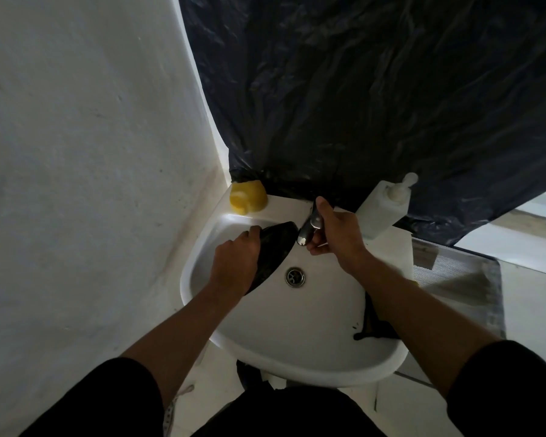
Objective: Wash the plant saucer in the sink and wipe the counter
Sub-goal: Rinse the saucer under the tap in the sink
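Observation:
A dark round plant saucer (276,247) stands tilted on edge in the left half of the white sink (312,357). My left hand (234,263) grips the saucer's near rim from above, covering part of it. My right hand (338,234) is wrapped around the chrome tap (309,230) at the back of the basin, thumb up by the lever and fingers curled under the spout. No water stream is visible. The drain (295,276) sits bare between my two hands.
A yellow sponge (248,197) lies on the sink's back left corner. A white pump bottle (388,206) stands at the back right. Black plastic sheeting (375,89) hangs behind the sink. A white wall (92,152) closes the left side. A dark cloth (374,323) lies on the right rim.

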